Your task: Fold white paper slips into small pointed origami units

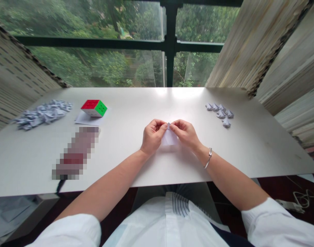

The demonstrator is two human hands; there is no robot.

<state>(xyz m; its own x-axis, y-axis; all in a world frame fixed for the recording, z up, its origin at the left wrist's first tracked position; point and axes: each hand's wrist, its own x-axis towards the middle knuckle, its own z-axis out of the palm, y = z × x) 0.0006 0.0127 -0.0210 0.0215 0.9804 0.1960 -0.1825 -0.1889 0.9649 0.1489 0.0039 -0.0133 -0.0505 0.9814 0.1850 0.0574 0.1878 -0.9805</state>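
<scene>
**Q:** Where is the workpiece, and how is it held?

**A:** The paper piece (169, 138) sits at the centre of the tabletop (146, 103), near the front edge. The left hand (152, 136) and right hand (186, 134) both pinch its top corner between thumb and forefinger, with the fingertips almost meeting. Its lower part rests on or just above the surface; which cannot be told.

**Q:** Which step is in hand?

**A:** By appearance, a fold is being formed at the top corner. A further crease calls for aligned edges and firm, even thumb pressure.

**Q:** Describe the piece.

**A:** Small, pale, thin, roughly flat below and narrowing to a point at the top.

**Q:** Surrounding items?

**A:** A bracelet (209, 157) is on the right wrist. A row of small folded pieces (220, 112) lies to the right. To the left lie a colour cube (94, 107) on a white sheet (85, 119) and a larger heap of folded paper (42, 114).
</scene>
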